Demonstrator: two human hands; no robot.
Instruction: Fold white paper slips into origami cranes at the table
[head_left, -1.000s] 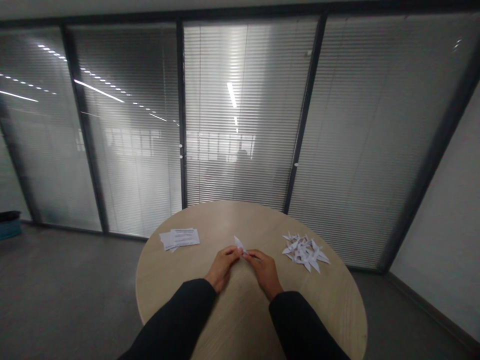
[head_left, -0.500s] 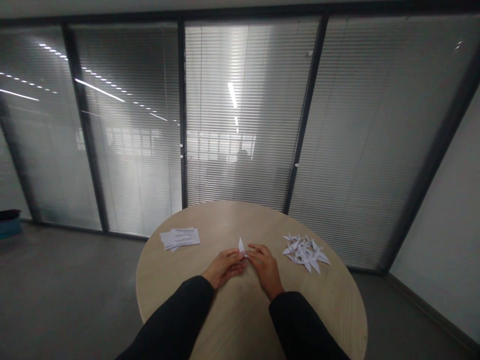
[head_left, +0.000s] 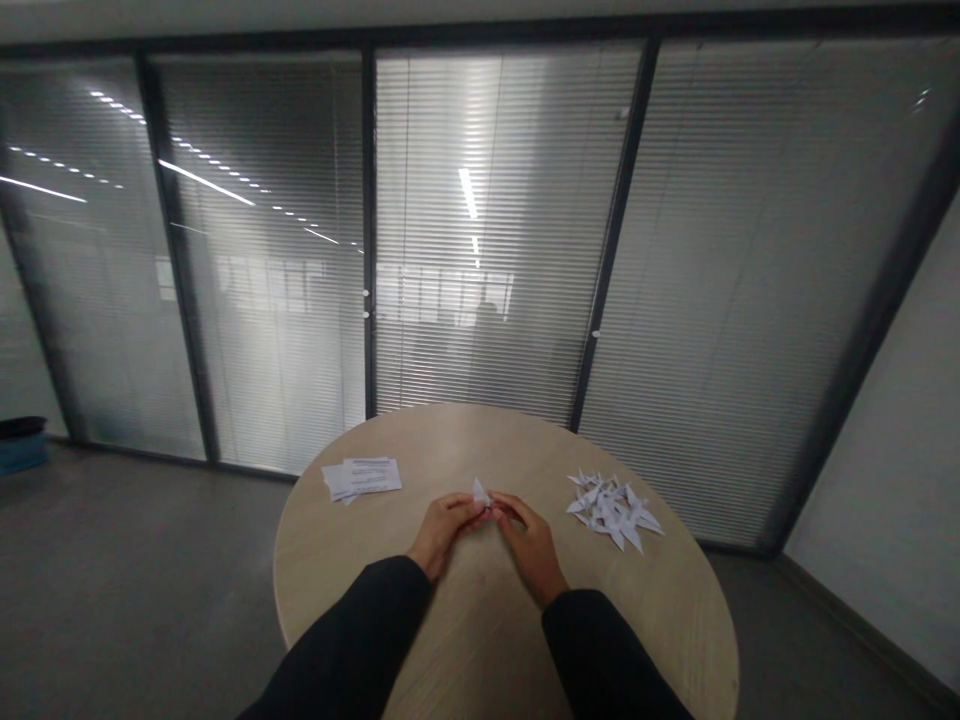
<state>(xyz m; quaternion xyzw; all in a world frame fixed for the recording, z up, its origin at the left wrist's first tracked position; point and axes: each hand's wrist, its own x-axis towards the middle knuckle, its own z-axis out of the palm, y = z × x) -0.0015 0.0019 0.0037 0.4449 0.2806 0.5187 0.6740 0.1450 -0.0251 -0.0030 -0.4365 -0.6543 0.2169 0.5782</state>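
1. Head view, background: glass partitions with blinds (head_left: 487, 200) stand behind a round wooden table (head_left: 480, 435); a blue bin (head_left: 22, 446) sits on the floor at the far left.

2. Head view, hands: at the middle of the table, a small folded paper (head_left: 480, 491) lies right at the fingertips of both hands, between them and slightly beyond. Its visible tip points away from the person and leans a little left; that seems to be its long axis, though the fingers cover its lower part.

3. Left hand (head_left: 442, 530) has thumb and fingers drawn narrow, pinching the paper's left side. Right hand (head_left: 531, 548) comes in from the opposite side, fingers closed at the paper's lower right. Neither hand is clearly nearer: the paper is touching both.

4. Head view, sides: printed slips (head_left: 375, 475) lie flat beyond the left hand, well apart from it; a pile of folded white papers (head_left: 615, 510) lies to the right of the right hand.
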